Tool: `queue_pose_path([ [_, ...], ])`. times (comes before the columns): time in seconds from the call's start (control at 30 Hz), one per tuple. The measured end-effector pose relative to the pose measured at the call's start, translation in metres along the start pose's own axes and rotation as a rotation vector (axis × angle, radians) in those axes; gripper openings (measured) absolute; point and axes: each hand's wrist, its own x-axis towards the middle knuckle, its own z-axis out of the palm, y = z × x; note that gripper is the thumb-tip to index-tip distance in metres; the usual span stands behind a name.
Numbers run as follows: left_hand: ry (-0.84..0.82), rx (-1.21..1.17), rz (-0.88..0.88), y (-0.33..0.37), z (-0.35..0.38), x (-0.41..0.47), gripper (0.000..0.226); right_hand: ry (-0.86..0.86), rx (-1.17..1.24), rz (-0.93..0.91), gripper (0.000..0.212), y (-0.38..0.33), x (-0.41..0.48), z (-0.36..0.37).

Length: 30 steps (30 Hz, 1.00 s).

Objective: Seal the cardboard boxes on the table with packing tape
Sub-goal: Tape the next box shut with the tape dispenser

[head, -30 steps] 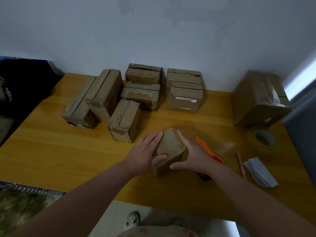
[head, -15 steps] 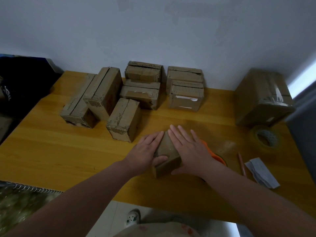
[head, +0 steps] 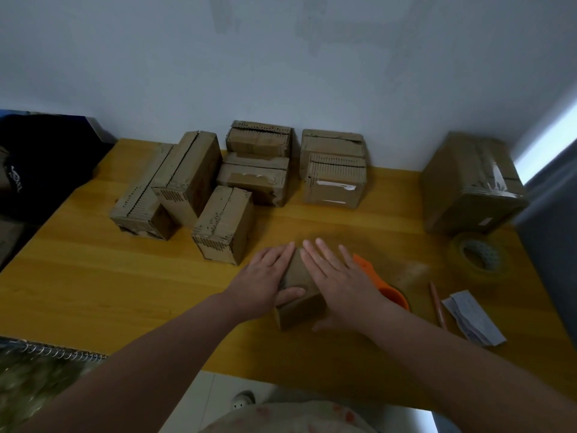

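The right hand (head: 340,282) has slid from the box's (head: 299,310) right side onto its top and now lies flat there, fingers straight. The left hand (head: 265,279) stays against the left side, fingers straight, thumb laid over the top. The box has settled from a tilt to sit on the surface (head: 93,292), near its front edge, just beside the orange dispenser (head: 390,292). This looks like tape being pressed down, so this box seems nearly sealed. The other boxes (head: 224,223) wait behind.

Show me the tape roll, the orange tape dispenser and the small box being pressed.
tape roll (head: 477,276): head view, near wall of the ring.
orange tape dispenser (head: 393,295): head view, curved orange body.
small box (head: 299,310): head view, front face.
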Motion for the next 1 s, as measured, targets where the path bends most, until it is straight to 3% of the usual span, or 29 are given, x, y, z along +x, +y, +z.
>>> queue_pose_path([
  [0.13,-0.032,-0.026,-0.024,0.002,-0.003,-0.001,0.126,-0.019,-0.004,-0.078,0.126,0.0,-0.006,0.002],
  [0.33,-0.103,0.01,-0.057,0.007,-0.008,-0.001,0.13,-0.039,0.06,0.036,0.125,0.011,-0.005,-0.005],
  [0.53,-0.057,0.118,-0.086,0.01,-0.006,0.0,0.125,-0.033,-0.02,-0.082,0.118,0.006,-0.008,-0.002],
  [0.67,0.068,0.145,-0.124,0.02,-0.016,0.007,0.111,0.028,0.197,0.037,0.107,0.019,-0.008,-0.008],
  [0.73,0.115,0.062,-0.183,0.017,-0.023,0.011,0.105,0.133,0.378,0.202,0.099,0.023,-0.009,-0.005],
  [0.83,0.179,-0.209,-0.305,0.008,-0.035,0.013,0.104,0.246,0.477,0.471,0.066,0.028,-0.011,0.004],
  [0.93,0.205,-0.56,-0.354,-0.004,-0.043,0.012,0.099,0.023,0.473,0.667,0.05,0.032,-0.01,0.014],
  [1.0,0.101,-0.755,-0.333,-0.011,-0.045,0.011,0.102,-0.146,0.458,0.716,0.048,0.03,-0.01,0.021],
])
